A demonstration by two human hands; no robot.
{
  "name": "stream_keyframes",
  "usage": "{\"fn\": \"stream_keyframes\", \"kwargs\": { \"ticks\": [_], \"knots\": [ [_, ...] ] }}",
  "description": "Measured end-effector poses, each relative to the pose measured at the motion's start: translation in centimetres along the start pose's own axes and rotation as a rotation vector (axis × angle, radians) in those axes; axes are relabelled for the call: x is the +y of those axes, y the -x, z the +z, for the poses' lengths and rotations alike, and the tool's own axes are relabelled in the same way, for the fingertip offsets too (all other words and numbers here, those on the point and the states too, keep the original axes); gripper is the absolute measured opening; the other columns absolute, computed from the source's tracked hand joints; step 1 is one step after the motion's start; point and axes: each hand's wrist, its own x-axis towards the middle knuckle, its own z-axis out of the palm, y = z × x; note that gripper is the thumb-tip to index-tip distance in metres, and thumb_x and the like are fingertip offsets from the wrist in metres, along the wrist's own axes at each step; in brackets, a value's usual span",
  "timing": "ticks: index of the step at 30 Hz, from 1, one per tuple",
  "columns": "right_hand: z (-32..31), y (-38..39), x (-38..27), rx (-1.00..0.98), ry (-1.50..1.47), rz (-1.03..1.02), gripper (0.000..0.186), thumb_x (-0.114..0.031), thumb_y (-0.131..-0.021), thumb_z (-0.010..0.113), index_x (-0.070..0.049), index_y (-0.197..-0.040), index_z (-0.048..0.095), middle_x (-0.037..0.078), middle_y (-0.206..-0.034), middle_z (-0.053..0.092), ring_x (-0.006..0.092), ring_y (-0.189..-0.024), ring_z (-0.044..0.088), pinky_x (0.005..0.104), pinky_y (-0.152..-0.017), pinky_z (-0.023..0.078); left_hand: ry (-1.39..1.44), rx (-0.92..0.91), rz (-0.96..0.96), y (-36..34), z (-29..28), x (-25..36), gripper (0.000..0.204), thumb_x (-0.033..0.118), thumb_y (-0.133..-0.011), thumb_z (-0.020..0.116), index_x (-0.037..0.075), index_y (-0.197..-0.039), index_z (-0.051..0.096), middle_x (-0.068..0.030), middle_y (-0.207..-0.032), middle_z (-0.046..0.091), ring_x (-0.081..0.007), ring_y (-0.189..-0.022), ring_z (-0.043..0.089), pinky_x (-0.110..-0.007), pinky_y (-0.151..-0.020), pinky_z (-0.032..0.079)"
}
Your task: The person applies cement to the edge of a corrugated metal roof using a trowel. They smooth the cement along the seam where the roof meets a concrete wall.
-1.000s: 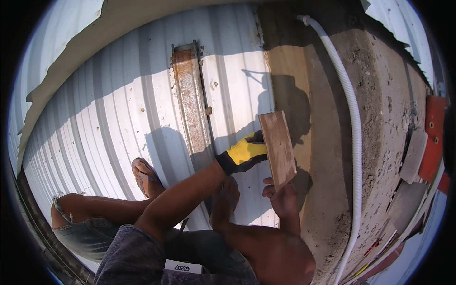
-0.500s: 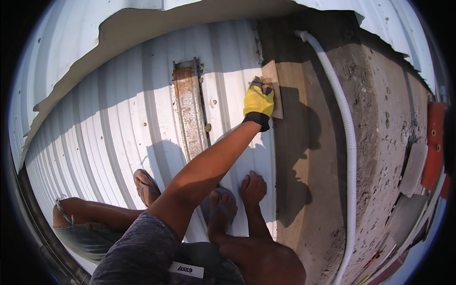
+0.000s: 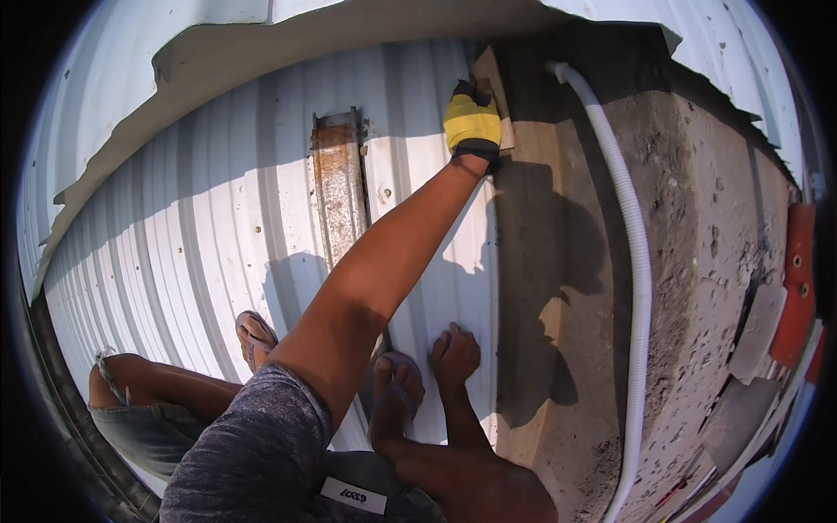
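1. Change: over the last second the board (image 3: pixel 495 91) went from near mid-frame to the upper middle, beside the seam between sheet (image 3: pixel 218 227) and strip (image 3: pixel 558 261). Half a second ago it sat lower along that seam.
2. Left hand (image 3: pixel 472 118), yellow glove: fingers curled and gripping the board from its left side; some fingertips hidden. The arm crosses mid-frame, stretched nearly straight.
3. Right hand (image 3: pixel 455 353), bare: a second ago it was at the board's lower end. Now it's on the sheet, lower middle of frame, well apart from the board. Fingers slightly spread, nothing visible in them.
4. Meaning: board work is one-handed now, at the upper stretch of the strip. My read: right hand is a prop, reach is close to its limit. Board's contact face hidden; can't tell how flat it sits.
5. Surface: sheet is white, ribbed metal with a rusty channel (image 3: pixel 337 192) left of the forearm. Strip is brown and fairly smooth, partly under the person's shadow.
6. Surroundings: white ribbed hose (image 3: pixel 637 261) curves down the right half; rough concrete (image 3: pixel 697 227) beyond it; red piece (image 3: pixel 793 288) at far right. Ragged-edged overhang (image 3: pixel 96 105) arcs across upper left and top.
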Motion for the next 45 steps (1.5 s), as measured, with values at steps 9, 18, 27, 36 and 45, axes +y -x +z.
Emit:
{"fn": "stream_keyframes", "kwargs": {
  "ticks": [9,18,27,36,45],
  "knots": [
    [-0.1,-0.3,0.2,0.0,-0.022,0.009,0.017,-0.016,-0.092,0.066,-0.007,-0.106,0.067,0.01,-0.084,0.063,0.031,-0.068,0.062,0.0449,-0.058,0.051,-0.144,-0.082,0.001,-2.2,0.2,1.4,0.03,0.028,-0.092,0.065,-0.001,-0.101,0.069,-0.0223,-0.095,0.074,-0.042,-0.092,0.07,-0.046,-0.082,0.056],
    [-0.1,-0.6,0.4,0.043,-0.029,-0.003,0.014,-0.016,-0.093,0.066,-0.008,-0.103,0.068,0.01,-0.083,0.063,0.0303,-0.067,0.062,0.044,-0.058,0.051,-0.147,-0.103,-0.088,-2.4,0.2,2.3,0.03,0.028,-0.092,0.063,0.001,-0.102,0.071,-0.023,-0.1,0.074,-0.0424,-0.097,0.07,-0.046,-0.084,0.055],
    [0.4,-0.2,0.6,0.091,-0.014,-0.016,0.017,-0.019,-0.092,0.067,-0.009,-0.106,0.068,0.01,-0.084,0.063,0.0311,-0.071,0.063,0.045,-0.062,0.052,0.006,-0.206,-0.069,-2.3,0.4,1.6,0.037,0.03,-0.09,0.065,0.002,-0.113,0.072,-0.0219,-0.111,0.074,-0.043,-0.106,0.068,-0.045,-0.09,0.054],
    [0.1,-0.3,0.2,-0.021,-0.018,-0.003,0.018,-0.018,-0.092,0.066,-0.007,-0.106,0.067,0.012,-0.086,0.063,0.0321,-0.07,0.063,0.0449,-0.06,0.052,-0.033,-0.363,-0.094,-2.9,-0.9,-0.4,0.052,0.037,-0.086,0.069,0.004,-0.126,0.069,-0.0214,-0.122,0.071,-0.0402,-0.115,0.065,-0.044,-0.1,0.051],
    [0.0,-0.4,0.1,0.018,0.042,-0.038,0.019,-0.016,-0.09,0.066,-0.007,-0.107,0.066,0.012,-0.087,0.064,0.0321,-0.071,0.064,0.0449,-0.06,0.052,0.18,-0.331,-0.208,6.0,-3.5,-0.9,0.044,0.021,-0.089,0.073,0.0,-0.127,0.069,-0.0177,-0.119,0.075,-0.0282,-0.11,0.072,-0.034,-0.096,0.054]
  ]
}}
